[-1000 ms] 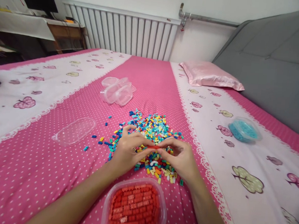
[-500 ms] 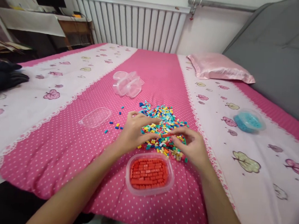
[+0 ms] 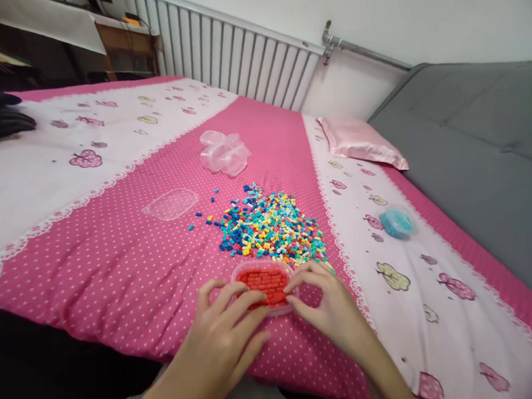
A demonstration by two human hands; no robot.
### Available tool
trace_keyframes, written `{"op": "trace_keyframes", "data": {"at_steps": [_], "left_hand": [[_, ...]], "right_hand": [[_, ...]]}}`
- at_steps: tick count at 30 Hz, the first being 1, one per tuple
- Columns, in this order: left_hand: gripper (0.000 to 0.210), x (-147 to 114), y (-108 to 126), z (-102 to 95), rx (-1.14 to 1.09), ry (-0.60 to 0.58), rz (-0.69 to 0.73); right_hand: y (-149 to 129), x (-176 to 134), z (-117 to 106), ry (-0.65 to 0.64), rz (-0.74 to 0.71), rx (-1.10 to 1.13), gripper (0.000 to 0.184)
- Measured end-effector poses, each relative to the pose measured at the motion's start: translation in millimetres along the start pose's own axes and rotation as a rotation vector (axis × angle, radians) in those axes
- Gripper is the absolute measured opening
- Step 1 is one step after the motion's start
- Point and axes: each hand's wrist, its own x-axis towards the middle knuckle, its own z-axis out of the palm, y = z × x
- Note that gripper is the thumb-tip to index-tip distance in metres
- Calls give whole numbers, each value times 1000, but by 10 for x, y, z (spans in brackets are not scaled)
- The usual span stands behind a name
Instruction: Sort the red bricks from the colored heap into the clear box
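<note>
A clear plastic container (image 3: 236,271) filled with rows of red toy bricks (image 3: 263,279) sits on the pink bedspread close to me. My left hand (image 3: 227,327) reaches over its near left rim, fingers apart and fingertips at the bricks. At the right end of the container, my right hand (image 3: 327,301) pinches a red brick piece (image 3: 278,298) between thumb and fingers, low over the rows. Just beyond lies a loose pile of small multicoloured bricks (image 3: 276,224). My fingers partly cover the container's near and right sides.
A clear lid (image 3: 172,205) lies left of the pile, with several stray bricks between. Farther back are stacked clear containers (image 3: 225,154). A container of blue pieces (image 3: 397,223) stands to the right. A pink pillow (image 3: 361,143) lies by the grey headboard (image 3: 480,129).
Both hands have moved from the brick pile back toward me to the container of red bricks. The right hand brought a red piece along. The view has tilted and shifted right.
</note>
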Motion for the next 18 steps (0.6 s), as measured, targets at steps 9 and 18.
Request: {"op": "trace_keyframes", "data": {"at_steps": [9, 18], "left_hand": [[22, 34, 22, -4, 79, -53, 31], [21, 39, 18, 42, 22, -75, 22]], "right_hand": [[-14, -1, 83, 55, 116, -83, 14], [-14, 9, 83, 49, 143, -64, 12]]}}
